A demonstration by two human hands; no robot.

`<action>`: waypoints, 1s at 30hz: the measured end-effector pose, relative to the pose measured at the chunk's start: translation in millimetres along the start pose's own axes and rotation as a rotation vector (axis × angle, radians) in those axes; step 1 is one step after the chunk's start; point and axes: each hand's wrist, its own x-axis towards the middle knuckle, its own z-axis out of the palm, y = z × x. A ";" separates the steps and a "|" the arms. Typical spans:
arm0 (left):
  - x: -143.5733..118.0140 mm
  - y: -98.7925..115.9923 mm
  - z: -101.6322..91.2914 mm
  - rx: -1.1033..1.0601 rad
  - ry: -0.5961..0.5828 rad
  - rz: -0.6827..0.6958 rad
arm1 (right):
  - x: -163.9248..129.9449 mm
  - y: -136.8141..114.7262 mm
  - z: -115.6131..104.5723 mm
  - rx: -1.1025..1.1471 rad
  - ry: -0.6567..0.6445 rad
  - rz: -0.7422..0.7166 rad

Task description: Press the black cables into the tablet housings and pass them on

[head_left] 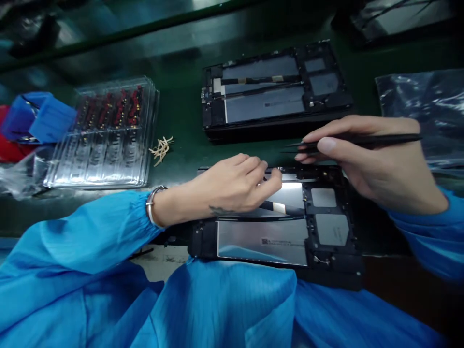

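In front of me lies an opened tablet [261,241], its back off, showing a silvery panel, a black ribbon cable [290,210] and a dark frame. My left hand [235,186] reaches over its far left part with curled fingers. Thumb and fingers come together near the far edge, and whatever they hold is hidden. Black tweezers [384,140] are gripped in my right hand [377,154], above the tablet's far right corner. Their tips point left and stand slightly apart, with nothing visible between them.
Behind lies a stack of similar opened tablets [264,104]. To the left are clear plastic trays [97,169] of small red-and-black parts, a blue bin [54,118] and a small heap of pale strips [161,149]. A plastic bag [431,111] lies at right.
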 end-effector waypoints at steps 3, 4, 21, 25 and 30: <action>-6.4 6.8 -1.7 0.024 0.019 -0.023 | 0.8 -1.7 0.0 0.014 0.005 0.018; -9.6 6.4 -3.1 -0.032 -0.004 -0.060 | 1.1 -1.9 0.1 0.032 0.010 0.027; 14.8 -65.0 3.6 -1.118 -0.248 -0.649 | 10.0 8.3 -10.3 0.093 0.091 -0.137; 13.8 -76.2 -6.9 -1.192 -0.185 -0.640 | 3.1 -8.0 -10.9 -0.025 0.117 -0.329; 14.9 -79.8 -13.3 -1.285 -0.138 -0.649 | -43.6 -29.8 -5.5 -0.390 -0.068 -0.562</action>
